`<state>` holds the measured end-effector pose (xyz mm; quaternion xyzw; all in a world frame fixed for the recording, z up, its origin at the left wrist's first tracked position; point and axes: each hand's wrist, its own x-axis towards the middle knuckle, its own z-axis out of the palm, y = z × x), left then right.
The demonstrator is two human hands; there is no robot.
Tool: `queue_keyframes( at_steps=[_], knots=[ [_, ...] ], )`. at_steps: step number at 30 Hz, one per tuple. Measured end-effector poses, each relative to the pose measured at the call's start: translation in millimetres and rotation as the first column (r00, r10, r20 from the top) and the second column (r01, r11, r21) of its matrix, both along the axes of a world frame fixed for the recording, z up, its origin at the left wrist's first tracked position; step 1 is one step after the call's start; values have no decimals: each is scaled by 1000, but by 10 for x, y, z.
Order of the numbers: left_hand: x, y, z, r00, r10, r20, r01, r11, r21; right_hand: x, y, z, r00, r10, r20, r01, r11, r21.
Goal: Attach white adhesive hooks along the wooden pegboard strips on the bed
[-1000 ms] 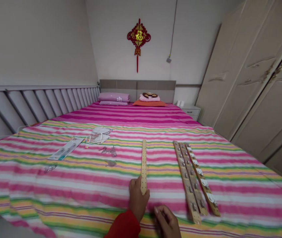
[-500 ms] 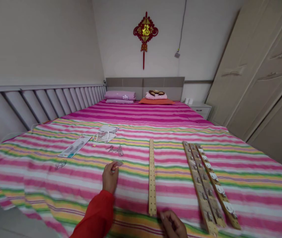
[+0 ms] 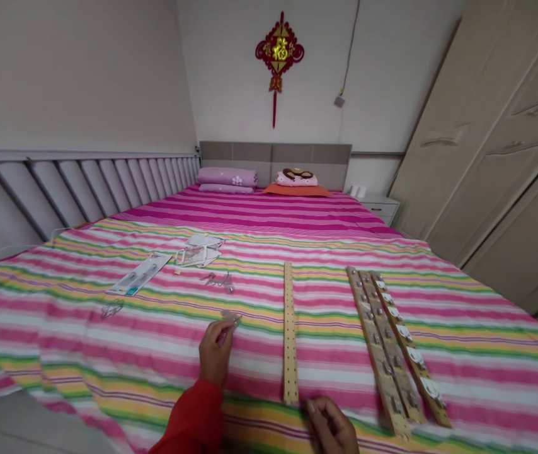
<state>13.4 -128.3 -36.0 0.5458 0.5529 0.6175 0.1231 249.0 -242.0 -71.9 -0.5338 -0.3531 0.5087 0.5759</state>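
My left hand (image 3: 215,354), in a red sleeve, pinches a small clear bag (image 3: 231,318) and lifts it just off the striped bedsheet (image 3: 108,340). A long perforated wooden strip (image 3: 289,334) lies lengthwise to the right of that hand. My right hand (image 3: 332,425) rests with curled fingers at the bed's near edge, right beside the strip's near end. Three more wooden strips with metal and white fittings (image 3: 394,350) lie side by side further right.
Paper leaflets (image 3: 198,252), a flat package (image 3: 139,275) and small clear bags of hardware (image 3: 219,280) lie on the left half of the bed. Pillows (image 3: 227,178) sit at the headboard. A wardrobe (image 3: 500,151) lines the right wall, a padded rail (image 3: 84,183) the left.
My left hand let go of the perforated strip, moved left to the small clear bag and picked it up. My right hand stayed at the strip's near end.
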Motion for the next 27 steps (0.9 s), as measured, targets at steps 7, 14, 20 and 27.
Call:
queue_keyframes(
  at_steps=[7, 14, 20, 27],
  knots=[
    [140, -200, 131, 925, -16, 380, 110, 968, -227, -9, -16, 133, 1000, 7, 19, -8, 1000, 18],
    [294, -381, 242, 691, -17, 722, 328, 898, -293, 7, -57, 324, 998, 10, 58, -12, 999, 42],
    [573, -620, 309, 758, -130, 639, 419, 848, -325, -66, 124, 687, 992, 128, 7, -128, 990, 60],
    [685, -778, 394, 787, -438, 435, 586, 751, -303, -54, 325, 807, 979, 114, -172, -105, 993, 61]
  ],
)
